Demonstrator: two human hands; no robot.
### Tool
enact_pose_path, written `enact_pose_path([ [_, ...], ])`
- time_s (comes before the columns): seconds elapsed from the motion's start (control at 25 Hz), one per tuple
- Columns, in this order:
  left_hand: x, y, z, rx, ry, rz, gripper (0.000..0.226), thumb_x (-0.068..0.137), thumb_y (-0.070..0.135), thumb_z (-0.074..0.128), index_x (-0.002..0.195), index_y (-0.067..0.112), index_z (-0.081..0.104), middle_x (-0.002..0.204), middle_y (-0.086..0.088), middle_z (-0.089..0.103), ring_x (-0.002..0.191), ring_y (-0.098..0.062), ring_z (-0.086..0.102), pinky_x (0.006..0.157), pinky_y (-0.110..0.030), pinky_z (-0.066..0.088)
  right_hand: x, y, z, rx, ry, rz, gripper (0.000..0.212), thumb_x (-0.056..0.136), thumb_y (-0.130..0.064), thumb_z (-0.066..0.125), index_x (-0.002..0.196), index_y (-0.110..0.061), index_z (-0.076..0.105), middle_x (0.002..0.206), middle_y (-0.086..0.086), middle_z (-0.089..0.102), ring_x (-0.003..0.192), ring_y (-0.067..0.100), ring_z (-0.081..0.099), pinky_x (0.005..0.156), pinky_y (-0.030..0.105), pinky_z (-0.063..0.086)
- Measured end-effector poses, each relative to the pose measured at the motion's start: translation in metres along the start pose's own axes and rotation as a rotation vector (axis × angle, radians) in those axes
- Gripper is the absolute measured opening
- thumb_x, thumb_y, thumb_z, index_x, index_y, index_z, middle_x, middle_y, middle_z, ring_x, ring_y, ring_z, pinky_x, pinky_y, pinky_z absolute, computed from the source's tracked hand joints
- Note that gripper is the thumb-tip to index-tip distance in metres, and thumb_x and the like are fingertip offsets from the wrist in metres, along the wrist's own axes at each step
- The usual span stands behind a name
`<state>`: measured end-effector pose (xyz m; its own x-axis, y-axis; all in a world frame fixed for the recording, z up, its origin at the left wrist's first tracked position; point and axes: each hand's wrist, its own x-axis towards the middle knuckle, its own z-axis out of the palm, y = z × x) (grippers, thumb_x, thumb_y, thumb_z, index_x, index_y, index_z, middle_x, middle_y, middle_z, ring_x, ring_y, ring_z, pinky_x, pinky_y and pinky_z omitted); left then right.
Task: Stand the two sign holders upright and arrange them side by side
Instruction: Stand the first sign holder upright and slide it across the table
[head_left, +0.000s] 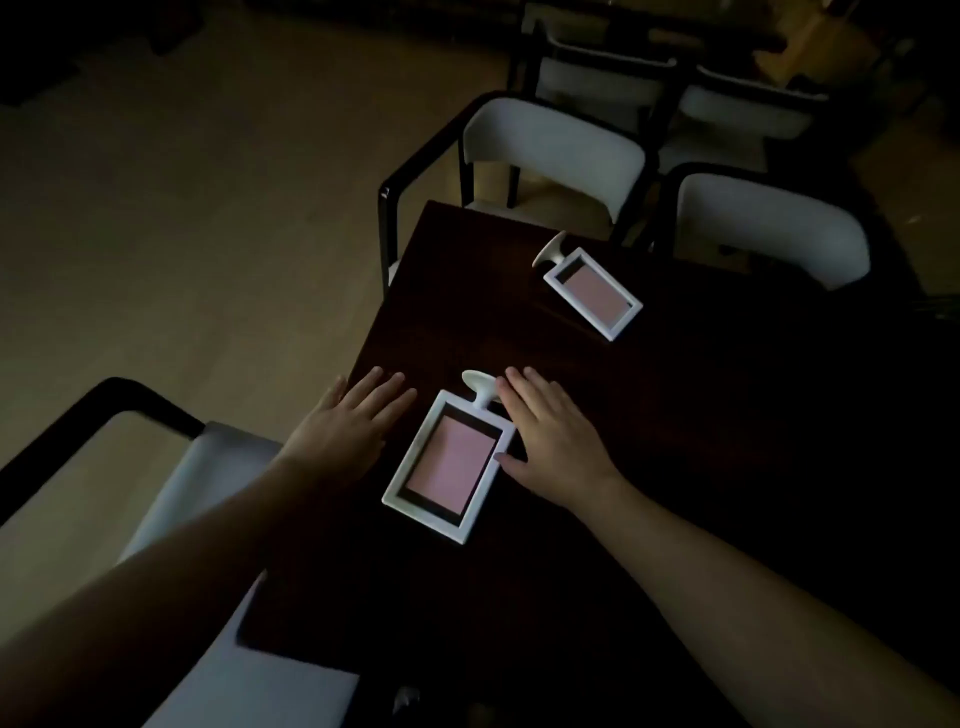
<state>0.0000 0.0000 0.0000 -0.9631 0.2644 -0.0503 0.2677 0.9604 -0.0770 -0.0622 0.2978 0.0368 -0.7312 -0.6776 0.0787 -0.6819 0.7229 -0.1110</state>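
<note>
Two white sign holders with pink inserts lie flat on a dark wooden table (701, 441). The near sign holder (451, 464) lies between my hands, its round foot pointing away from me. My left hand (349, 422) rests flat on the table just left of it, fingers spread, holding nothing. My right hand (551, 435) lies flat at its right edge, thumb touching the frame's side and fingers beside the foot. The far sign holder (592, 292) lies near the table's far edge, foot toward the far left, well away from both hands.
The room is dim. White-cushioned chairs with black frames stand behind the table's far edge (553, 143) and far right (769, 223). Another chair (171, 493) stands at the table's left side beneath my left arm. Tan floor (208, 208) spreads to the left.
</note>
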Motion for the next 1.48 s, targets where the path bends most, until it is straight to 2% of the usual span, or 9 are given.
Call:
enact_pose_path([
  [0.24,0.011,-0.001,0.027,0.078,-0.103,0.058,0.088,0.092,0.043,0.057,0.157,0.026,-0.001,0.164,-0.005,0.001,0.151,-0.03,0.0,0.119,-0.057,0.017,-0.02,0.007,0.046,-0.067,-0.132,-0.007,0.08,0.088,-0.016,0.068,0.153,-0.007,0.023,0.161,0.014,0.025,0.15,0.028,0.014,0.12,0.046,0.021],
  [0.44,0.015,0.008,0.038,0.023,-0.121,0.131,0.08,0.097,0.038,0.048,0.157,0.027,-0.004,0.165,-0.004,0.002,0.151,-0.029,0.003,0.119,-0.056,0.015,-0.021,-0.003,0.066,-0.011,-0.14,0.11,0.072,0.09,-0.014,0.068,0.15,-0.006,0.03,0.158,0.015,0.032,0.148,0.029,0.022,0.117,0.041,0.025],
  [0.64,0.012,0.011,0.044,0.012,-0.14,0.193,0.074,0.098,0.037,0.044,0.158,0.023,0.003,0.165,-0.001,0.005,0.151,-0.027,0.006,0.118,-0.056,0.017,-0.021,-0.007,0.068,-0.052,-0.091,0.063,0.063,0.078,-0.012,0.081,0.134,0.002,0.055,0.146,0.018,0.049,0.14,0.032,0.038,0.11,0.039,0.034],
  [0.84,0.009,0.012,0.04,-0.068,-0.145,0.215,0.073,0.1,0.041,0.035,0.157,0.027,-0.008,0.165,0.003,-0.002,0.151,-0.022,-0.001,0.119,-0.053,0.008,-0.025,-0.002,0.068,0.21,-0.078,0.122,0.062,0.096,-0.012,0.06,0.151,-0.007,0.032,0.163,0.008,0.023,0.15,0.017,0.01,0.115,0.031,0.022],
  [0.96,0.008,0.011,0.03,-0.162,-0.119,0.205,0.069,0.1,0.039,0.027,0.157,0.029,-0.01,0.165,0.005,-0.003,0.151,-0.017,-0.005,0.12,-0.047,0.003,-0.023,0.003,0.06,0.378,-0.066,0.174,0.062,0.095,-0.009,0.061,0.151,-0.012,0.034,0.163,0.001,0.023,0.146,0.005,0.007,0.112,0.026,0.016],
  [1.04,0.008,0.011,0.021,-0.242,-0.105,0.181,0.07,0.1,0.031,0.031,0.157,0.03,-0.009,0.165,0.008,-0.003,0.151,-0.011,-0.008,0.121,-0.043,0.001,-0.022,0.006,0.054,0.495,-0.08,0.209,0.062,0.093,-0.009,0.064,0.149,-0.014,0.038,0.16,0.0,0.029,0.145,0.005,0.014,0.113,0.026,0.019],
  [1.24,0.008,0.014,-0.001,-0.464,-0.011,0.111,0.07,0.098,0.015,0.053,0.157,0.023,0.018,0.163,0.004,0.021,0.15,-0.012,0.011,0.121,-0.036,0.009,-0.016,0.008,0.05,0.612,-0.017,0.262,0.056,0.09,-0.009,0.069,0.143,-0.016,0.049,0.15,0.003,0.047,0.139,0.012,0.039,0.111,0.027,0.033],
  [1.4,0.007,0.016,-0.018,-0.589,-0.007,0.083,0.069,0.095,0.014,0.062,0.155,0.019,0.027,0.16,-0.002,0.03,0.146,-0.021,0.03,0.119,-0.042,0.023,-0.012,0.007,0.044,0.652,0.062,0.261,0.05,0.091,-0.003,0.065,0.138,-0.013,0.055,0.144,0.005,0.054,0.132,0.012,0.048,0.106,0.016,0.032],
  [1.48,0.006,0.017,-0.023,-0.638,-0.008,0.063,0.071,0.094,0.015,0.066,0.154,0.02,0.029,0.159,-0.004,0.034,0.141,-0.023,0.038,0.113,-0.044,0.035,-0.009,0.006,0.041,0.662,0.1,0.258,0.047,0.091,0.0,0.063,0.136,-0.011,0.057,0.141,0.008,0.056,0.13,0.014,0.051,0.108,0.022,0.036],
])
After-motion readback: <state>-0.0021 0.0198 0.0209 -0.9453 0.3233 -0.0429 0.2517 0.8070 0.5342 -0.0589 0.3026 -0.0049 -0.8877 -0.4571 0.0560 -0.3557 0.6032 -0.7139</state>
